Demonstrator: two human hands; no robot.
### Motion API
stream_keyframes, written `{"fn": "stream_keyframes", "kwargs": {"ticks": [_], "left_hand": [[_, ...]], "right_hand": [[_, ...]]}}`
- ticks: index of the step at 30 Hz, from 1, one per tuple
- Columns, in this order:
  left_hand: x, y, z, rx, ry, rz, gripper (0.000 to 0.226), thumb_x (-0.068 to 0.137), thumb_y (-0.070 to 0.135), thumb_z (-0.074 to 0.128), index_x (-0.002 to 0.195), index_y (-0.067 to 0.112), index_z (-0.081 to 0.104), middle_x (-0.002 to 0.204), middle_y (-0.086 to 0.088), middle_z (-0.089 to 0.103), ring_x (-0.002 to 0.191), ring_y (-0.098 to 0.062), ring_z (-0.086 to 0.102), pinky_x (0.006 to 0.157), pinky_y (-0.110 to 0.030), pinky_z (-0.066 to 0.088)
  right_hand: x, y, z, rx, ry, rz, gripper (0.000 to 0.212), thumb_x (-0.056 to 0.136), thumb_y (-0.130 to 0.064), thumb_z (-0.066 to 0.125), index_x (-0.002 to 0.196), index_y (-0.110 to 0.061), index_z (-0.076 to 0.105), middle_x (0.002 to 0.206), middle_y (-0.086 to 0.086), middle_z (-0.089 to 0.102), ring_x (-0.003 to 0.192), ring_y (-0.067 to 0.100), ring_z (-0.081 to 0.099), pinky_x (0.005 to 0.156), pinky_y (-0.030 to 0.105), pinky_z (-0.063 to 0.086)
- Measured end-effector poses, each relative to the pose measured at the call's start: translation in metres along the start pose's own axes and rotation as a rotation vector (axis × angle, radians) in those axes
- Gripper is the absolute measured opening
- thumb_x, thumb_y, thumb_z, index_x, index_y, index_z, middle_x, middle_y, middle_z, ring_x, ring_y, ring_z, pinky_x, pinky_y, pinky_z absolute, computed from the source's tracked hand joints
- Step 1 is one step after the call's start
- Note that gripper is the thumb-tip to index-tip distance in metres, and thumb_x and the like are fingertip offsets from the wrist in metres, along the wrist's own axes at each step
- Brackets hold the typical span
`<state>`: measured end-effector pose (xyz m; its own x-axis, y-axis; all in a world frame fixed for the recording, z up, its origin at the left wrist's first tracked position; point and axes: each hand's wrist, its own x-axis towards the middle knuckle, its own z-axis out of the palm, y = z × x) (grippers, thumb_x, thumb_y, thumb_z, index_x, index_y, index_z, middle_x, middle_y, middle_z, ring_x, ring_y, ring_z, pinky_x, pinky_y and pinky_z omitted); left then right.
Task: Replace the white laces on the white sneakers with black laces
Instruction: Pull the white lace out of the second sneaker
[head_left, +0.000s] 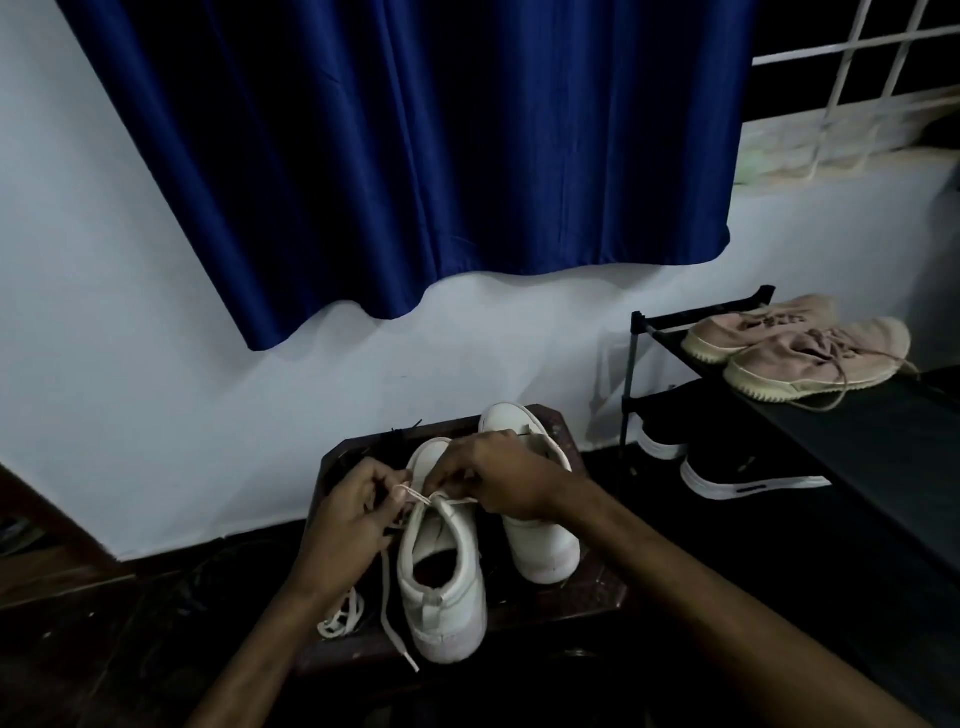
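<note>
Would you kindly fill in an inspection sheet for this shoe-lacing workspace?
Surface: dark wooden stool, bearing both shoes.
Job's things: near white leather sneaker, its white lace trailing; far white leather sneaker; loose white lace bundle at left; black laces behind.
Clutter: nothing seen.
Hands: left hand and right hand pinch the white lace.
Cables: nothing seen.
Surroundings: blue curtain, black shoe rack holding pink sneakers.
</note>
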<state>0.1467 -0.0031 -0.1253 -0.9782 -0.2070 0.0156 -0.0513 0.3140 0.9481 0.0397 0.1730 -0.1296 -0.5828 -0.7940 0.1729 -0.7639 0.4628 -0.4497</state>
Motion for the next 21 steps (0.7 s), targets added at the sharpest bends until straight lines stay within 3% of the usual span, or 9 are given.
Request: {"fn": "stream_keyframes", "kwargs": {"ticks": [2,4,6,8,11,16,21], "left_hand": [[-0.001,0.002,0.003,-0.175,0.069,-0.129,0.012,0.098,0.007,0.052,0.087,0.008,0.051,0.1,-0.005,0.069,0.083,-0.014,0.064,0.063,-0.032,0.056],[0.0,0.003,0.005,-0.209,0.152,-0.143,0.01,0.099,0.005,0.051,0.089,0.006,0.05,0.087,-0.007,0.062,0.067,-0.007,0.06,0.052,-0.023,0.051],[0.002,0.0,0.008,-0.109,0.176,-0.06,0.005,0.097,0.011,0.056,0.093,0.01,0.053,0.092,-0.006,0.065,0.074,-0.012,0.065,0.055,-0.029,0.056],[0.003,0.001,0.01,0.142,0.161,0.096,0.013,0.091,0.023,0.066,0.1,0.029,0.057,0.105,0.009,0.065,0.088,-0.01,0.066,0.071,-0.036,0.057],[0.0,0.016,0.014,0.603,0.123,0.268,0.019,0.084,0.036,0.071,0.098,0.039,0.058,0.102,0.028,0.058,0.087,0.007,0.059,0.071,-0.019,0.044],[0.0,0.032,0.023,0.939,0.16,0.253,0.014,0.083,0.045,0.068,0.091,0.033,0.064,0.093,0.015,0.059,0.092,-0.008,0.057,0.07,-0.028,0.043],[0.005,0.032,0.015,0.979,0.243,0.399,0.009,0.088,0.03,0.065,0.081,0.025,0.063,0.086,0.01,0.058,0.088,-0.016,0.055,0.073,-0.036,0.046]], "right_hand": [[-0.002,0.004,0.002,0.088,0.084,0.019,0.032,0.081,-0.009,0.054,0.098,-0.028,0.072,0.104,-0.006,0.066,0.1,0.014,0.059,0.087,0.041,0.048],[-0.006,0.009,0.002,0.259,0.297,0.063,0.029,0.083,-0.003,0.05,0.095,-0.018,0.073,0.1,0.0,0.065,0.095,0.012,0.059,0.085,0.026,0.045],[-0.011,0.009,0.0,0.335,0.488,0.079,0.026,0.09,-0.002,0.054,0.096,-0.019,0.072,0.1,-0.003,0.064,0.096,0.007,0.058,0.087,0.019,0.043],[-0.011,0.009,0.001,0.257,0.441,0.01,0.024,0.092,-0.009,0.054,0.098,-0.025,0.071,0.104,-0.006,0.063,0.101,0.01,0.057,0.092,0.029,0.043],[-0.007,0.009,0.009,0.141,0.203,-0.057,0.03,0.084,-0.015,0.051,0.099,-0.033,0.07,0.11,-0.012,0.061,0.106,0.017,0.053,0.089,0.048,0.044],[-0.004,0.011,0.007,0.113,0.126,0.012,0.029,0.085,-0.015,0.052,0.099,-0.036,0.068,0.11,-0.012,0.058,0.109,0.016,0.046,0.09,0.054,0.043],[-0.003,0.01,0.007,0.13,0.139,0.023,0.028,0.086,-0.013,0.055,0.101,-0.033,0.066,0.11,-0.005,0.053,0.109,0.02,0.046,0.088,0.053,0.044]]}}
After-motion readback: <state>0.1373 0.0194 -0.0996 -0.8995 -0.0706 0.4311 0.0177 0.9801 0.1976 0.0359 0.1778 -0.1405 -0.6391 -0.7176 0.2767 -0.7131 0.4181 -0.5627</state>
